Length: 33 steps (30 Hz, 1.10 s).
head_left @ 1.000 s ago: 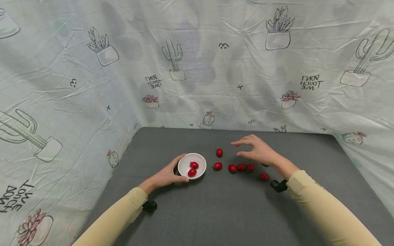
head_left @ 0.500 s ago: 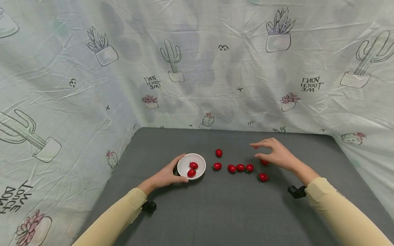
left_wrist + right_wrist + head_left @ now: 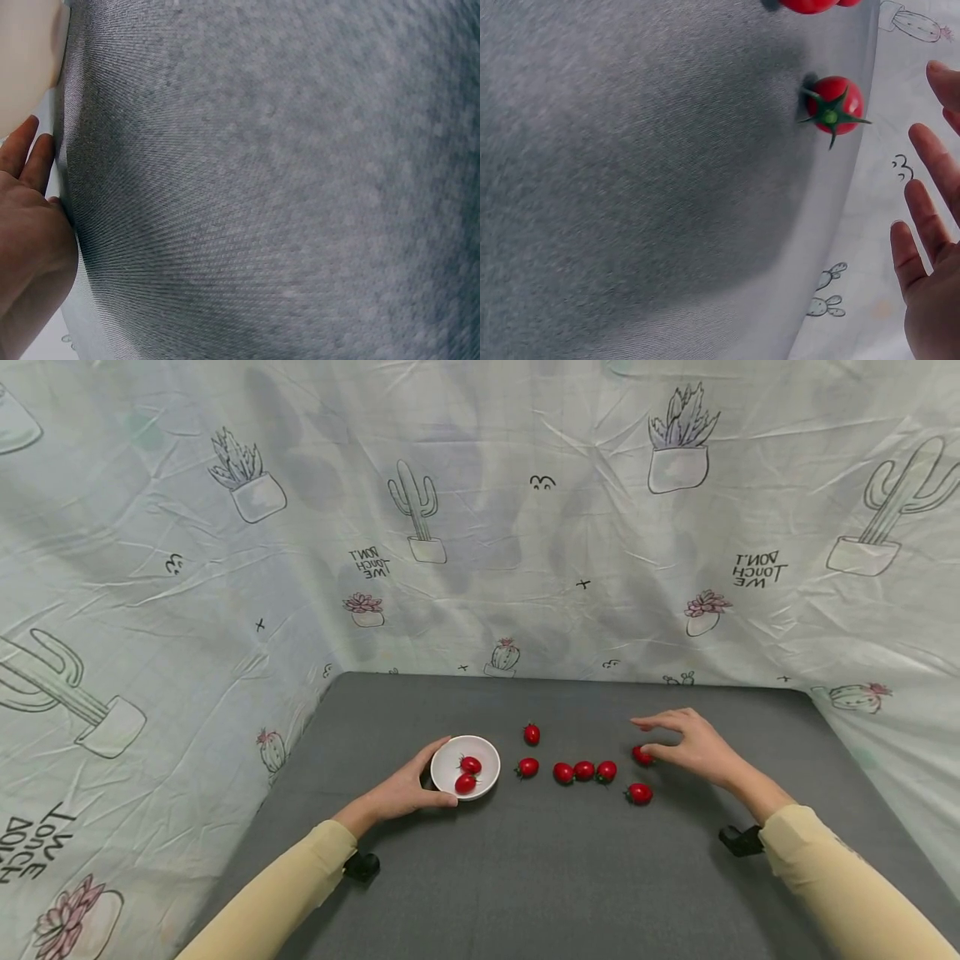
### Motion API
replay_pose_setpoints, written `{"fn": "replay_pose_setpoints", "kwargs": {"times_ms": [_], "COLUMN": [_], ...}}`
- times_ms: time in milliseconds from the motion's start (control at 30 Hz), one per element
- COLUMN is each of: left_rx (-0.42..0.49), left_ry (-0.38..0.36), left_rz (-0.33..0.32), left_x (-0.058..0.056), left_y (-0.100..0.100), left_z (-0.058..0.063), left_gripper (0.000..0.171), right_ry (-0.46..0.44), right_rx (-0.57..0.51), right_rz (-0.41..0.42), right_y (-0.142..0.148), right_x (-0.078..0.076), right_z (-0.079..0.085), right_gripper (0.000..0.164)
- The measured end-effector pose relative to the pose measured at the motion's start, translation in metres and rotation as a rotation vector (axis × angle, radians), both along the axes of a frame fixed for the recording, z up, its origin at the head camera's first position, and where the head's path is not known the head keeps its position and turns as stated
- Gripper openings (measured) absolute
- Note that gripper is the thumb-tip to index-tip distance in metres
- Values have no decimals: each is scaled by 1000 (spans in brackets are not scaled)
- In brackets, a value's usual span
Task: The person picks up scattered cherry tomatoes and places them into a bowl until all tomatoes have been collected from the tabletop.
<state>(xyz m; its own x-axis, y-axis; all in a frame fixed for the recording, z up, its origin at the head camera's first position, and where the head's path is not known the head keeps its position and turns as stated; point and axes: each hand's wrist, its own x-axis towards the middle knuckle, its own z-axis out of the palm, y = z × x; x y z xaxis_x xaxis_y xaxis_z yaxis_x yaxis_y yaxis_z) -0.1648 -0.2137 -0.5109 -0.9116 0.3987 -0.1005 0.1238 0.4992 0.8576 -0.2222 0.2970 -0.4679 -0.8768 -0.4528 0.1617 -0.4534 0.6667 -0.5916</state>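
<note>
A small white bowl (image 3: 491,766) with two cherry tomatoes (image 3: 466,784) inside sits left of centre in the head view. My left hand (image 3: 401,789) grips its left side, thumb at the near rim and fingers round the far side. In the left wrist view a pale part of the bowl (image 3: 26,60) shows beyond the fingers. My right hand (image 3: 697,747) hovers over a cherry tomato (image 3: 641,756), thumb and fingers apart with nothing between them. The thumb partly covers that tomato in the head view. A tomato with a green calyx (image 3: 836,105) shows beside the right hand in the right wrist view.
Other cherry tomatoes lie on the grey tabletop (image 3: 480,877): a row of three (image 3: 584,770), one tomato nearer me (image 3: 639,793), and two right of the bowl, the farther tomato (image 3: 532,734) and the nearer tomato (image 3: 528,767). A printed curtain (image 3: 480,527) hangs behind and at the sides.
My right hand has moved right, away from above the row of tomatoes, and lowered toward the tomato at the far right. The left hand has stayed at the bowl.
</note>
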Motion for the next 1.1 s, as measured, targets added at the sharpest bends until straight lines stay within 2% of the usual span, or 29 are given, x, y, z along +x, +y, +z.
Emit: {"fn": "replay_pose_setpoints", "kwargs": {"times_ms": [400,867,1100], "left_rx": [25,52,70], "left_ry": [-13,-12,-20], "left_rz": [-16,-5,-21], "left_x": [0,1,15], "left_y": [-1,0,8], "left_z": [-1,-2,29], "left_gripper": [107,107,105], "right_ry": [9,-47,-33], "right_rx": [31,59,64], "right_rz": [-19,-40,-45], "right_y": [13,15,12], "right_x": [4,7,6], "right_z": [-15,-31,-36], "right_gripper": [54,59,57]}}
